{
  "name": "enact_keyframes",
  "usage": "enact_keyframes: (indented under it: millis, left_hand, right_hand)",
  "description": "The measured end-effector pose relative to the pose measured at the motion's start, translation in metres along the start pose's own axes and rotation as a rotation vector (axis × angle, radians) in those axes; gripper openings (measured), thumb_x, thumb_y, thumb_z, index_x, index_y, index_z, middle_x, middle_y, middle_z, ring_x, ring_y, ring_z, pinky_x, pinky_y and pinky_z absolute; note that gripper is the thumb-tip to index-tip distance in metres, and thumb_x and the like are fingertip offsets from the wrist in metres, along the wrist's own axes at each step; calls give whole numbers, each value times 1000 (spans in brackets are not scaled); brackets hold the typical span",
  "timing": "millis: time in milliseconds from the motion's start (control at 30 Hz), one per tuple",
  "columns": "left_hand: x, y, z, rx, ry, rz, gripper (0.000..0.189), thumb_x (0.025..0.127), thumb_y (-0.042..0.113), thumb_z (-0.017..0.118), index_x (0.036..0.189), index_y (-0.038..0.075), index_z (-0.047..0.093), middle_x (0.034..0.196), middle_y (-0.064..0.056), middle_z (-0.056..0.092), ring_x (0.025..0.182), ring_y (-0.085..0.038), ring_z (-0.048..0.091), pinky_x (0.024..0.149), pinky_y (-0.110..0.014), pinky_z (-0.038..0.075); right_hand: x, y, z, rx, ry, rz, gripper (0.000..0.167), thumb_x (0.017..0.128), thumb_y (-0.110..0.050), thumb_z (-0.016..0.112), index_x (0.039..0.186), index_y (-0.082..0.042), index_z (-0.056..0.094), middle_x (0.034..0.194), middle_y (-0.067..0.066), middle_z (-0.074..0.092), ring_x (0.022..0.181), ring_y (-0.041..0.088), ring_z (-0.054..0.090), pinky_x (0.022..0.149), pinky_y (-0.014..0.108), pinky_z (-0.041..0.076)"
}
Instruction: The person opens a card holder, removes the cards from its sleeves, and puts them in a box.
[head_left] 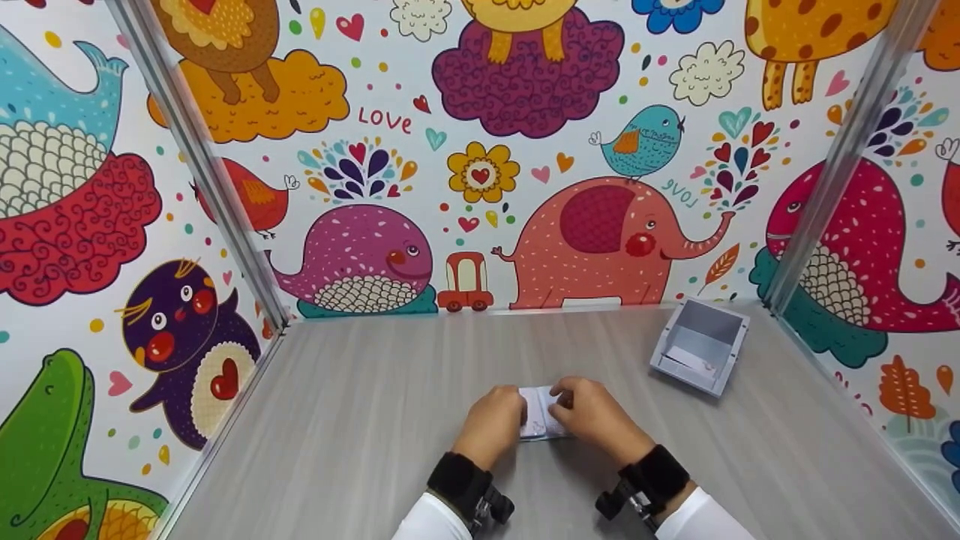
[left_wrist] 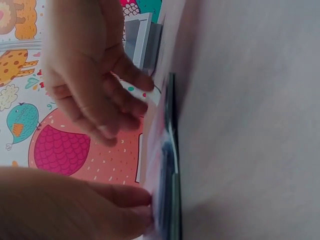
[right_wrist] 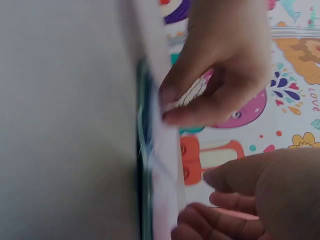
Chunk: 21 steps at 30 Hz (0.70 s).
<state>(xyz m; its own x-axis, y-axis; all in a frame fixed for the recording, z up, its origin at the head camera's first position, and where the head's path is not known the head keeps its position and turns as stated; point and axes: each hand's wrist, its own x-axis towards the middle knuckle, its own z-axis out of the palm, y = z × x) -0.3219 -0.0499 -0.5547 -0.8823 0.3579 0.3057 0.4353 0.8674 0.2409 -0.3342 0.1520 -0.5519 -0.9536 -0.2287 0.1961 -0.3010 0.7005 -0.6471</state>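
A small open booklet with pale printed pages and a dark green cover lies spread on the table before me. My left hand is at its left half; in the right wrist view, thumb and forefinger pinch together right at the page surface. My right hand hovers by the right half, fingers loosely bent, with a gap between fingertips and booklet in the left wrist view. Edge-on, the booklet shows its two cover halves and a raised bend between them. The left palm hides part of the left page.
An open grey box stands at the back right of the wood-grain table, a pale printed slip inside it. Walls with cartoon animals enclose the back and sides, joined by metal corner strips.
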Motion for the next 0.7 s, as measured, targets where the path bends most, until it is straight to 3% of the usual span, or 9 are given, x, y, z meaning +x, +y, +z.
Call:
enact_keyframes:
  millis: [133, 400, 700]
  left_hand:
    - [-1, 0, 0, 35, 6, 10, 19, 90, -1, 81, 76, 12, 76, 83, -2, 72, 77, -20, 69, 69, -38, 58]
    - [-2, 3, -4, 53, -36, -9, 12, 87, 7, 92, 85, 10, 80, 88, -3, 71, 79, -21, 68, 73, -37, 58]
    - [-2, 1, -10, 175, 41, -2, 16, 82, 16, 97, 83, 8, 83, 83, -4, 75, 83, -26, 75, 72, -44, 62]
  right_hand:
    - [-1, -1, 5, 72, -24, -32, 14, 95, -6, 82, 109, -2, 81, 92, 5, 79, 84, 15, 68, 76, 34, 59]
    - [0, 9, 11, 93, -32, 10, 14, 95, -2, 80, 108, 3, 80, 92, 7, 80, 81, 15, 67, 73, 31, 58]
    - [0, 13, 13, 177, -43, 47, 11, 97, 0, 77, 107, 4, 78, 86, 5, 76, 70, 11, 65, 62, 24, 54]
